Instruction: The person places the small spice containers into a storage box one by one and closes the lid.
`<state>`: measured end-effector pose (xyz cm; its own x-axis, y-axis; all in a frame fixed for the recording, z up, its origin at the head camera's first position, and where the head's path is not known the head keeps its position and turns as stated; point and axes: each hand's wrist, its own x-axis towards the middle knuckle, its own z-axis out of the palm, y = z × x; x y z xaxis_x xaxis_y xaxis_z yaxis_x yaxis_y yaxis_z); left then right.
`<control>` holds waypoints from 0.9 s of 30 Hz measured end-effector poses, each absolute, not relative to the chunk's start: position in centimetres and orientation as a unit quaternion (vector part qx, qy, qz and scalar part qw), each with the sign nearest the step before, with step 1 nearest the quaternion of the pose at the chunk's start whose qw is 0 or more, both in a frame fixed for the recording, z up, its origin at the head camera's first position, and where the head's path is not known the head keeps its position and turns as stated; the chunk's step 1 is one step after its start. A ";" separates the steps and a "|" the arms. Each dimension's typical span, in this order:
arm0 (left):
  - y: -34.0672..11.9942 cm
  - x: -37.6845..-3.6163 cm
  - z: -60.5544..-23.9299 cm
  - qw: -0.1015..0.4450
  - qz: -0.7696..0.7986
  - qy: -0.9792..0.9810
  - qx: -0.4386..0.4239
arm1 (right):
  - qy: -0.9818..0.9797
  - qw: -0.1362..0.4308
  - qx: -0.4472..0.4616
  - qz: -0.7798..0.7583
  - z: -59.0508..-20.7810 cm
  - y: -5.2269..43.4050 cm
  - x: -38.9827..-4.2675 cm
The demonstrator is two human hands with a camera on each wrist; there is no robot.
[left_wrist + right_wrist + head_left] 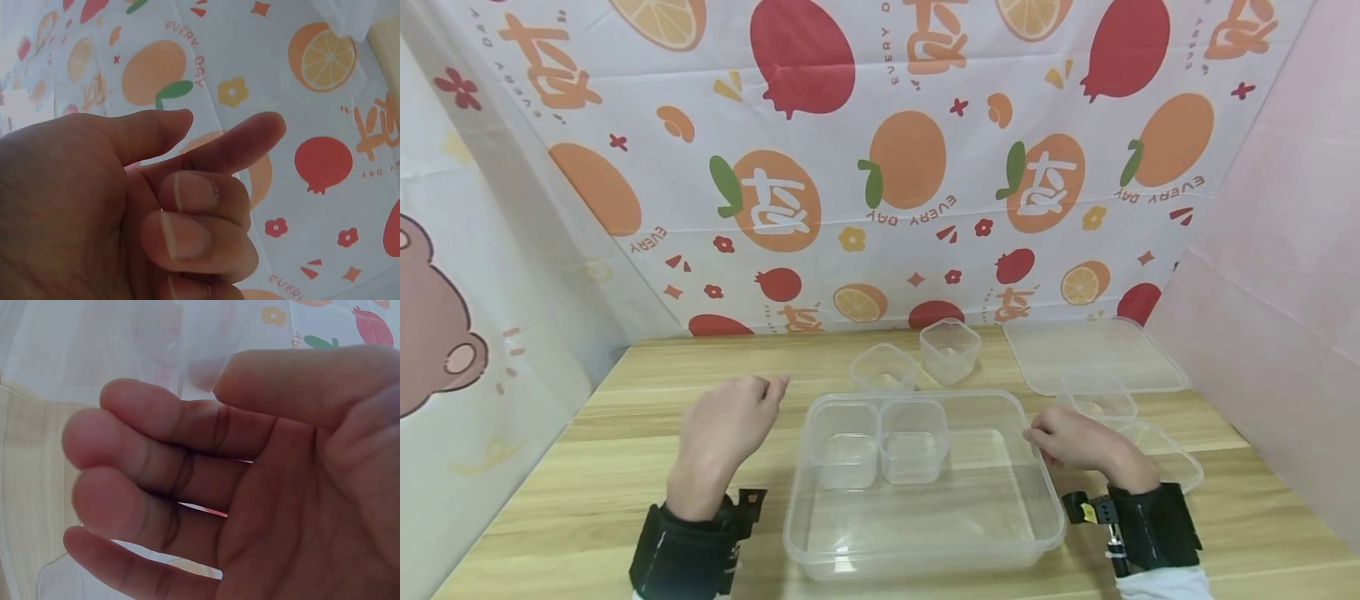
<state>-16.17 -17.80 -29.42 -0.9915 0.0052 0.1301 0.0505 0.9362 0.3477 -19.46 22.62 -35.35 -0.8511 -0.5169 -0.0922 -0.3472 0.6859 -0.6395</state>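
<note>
A large clear plastic bin (925, 557) stands at the middle of the wooden table. Two small clear square cups (844, 450) (914, 442) sit side by side in its far left corner. My left hand (771, 388) hovers left of the bin. In the left wrist view the left hand (232, 125) has its fingers curled into the palm and holds nothing. My right hand (1037, 437) is at the bin's right rim, fingertips against the edge. In the right wrist view the right hand (150, 409) shows loosely straight fingers with nothing in them.
Two more small clear cups (883, 367) (950, 350) stand just behind the bin. A flat clear lid (1093, 354) lies at the back right, with two shallow clear containers (1097, 398) (1168, 457) in front of it. Fruit-print cloth walls close in the back and sides.
</note>
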 end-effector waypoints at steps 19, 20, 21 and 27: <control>-17.6 -16.7 -30.3 0.069 -0.182 -0.981 -0.016 | 0.907 0.119 -0.248 -0.320 -35.4 22.6 -19.7; -17.5 -16.8 -30.4 0.069 -0.181 -0.981 -0.016 | 0.907 0.119 -0.248 -0.320 -35.5 22.7 -19.7; -17.5 -16.8 -30.4 0.069 -0.181 -0.981 -0.016 | 0.907 0.119 -0.247 -0.320 -35.5 22.7 -19.7; -17.1 -16.9 -30.7 0.064 -0.176 -0.982 -0.018 | 0.905 0.124 -0.245 -0.325 -35.5 22.7 -19.6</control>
<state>-16.90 -17.09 -30.74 -0.9913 0.0136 0.1312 0.0583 0.9374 0.3435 -19.60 22.70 -35.47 -0.8493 -0.5239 -0.0647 -0.3630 0.6687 -0.6489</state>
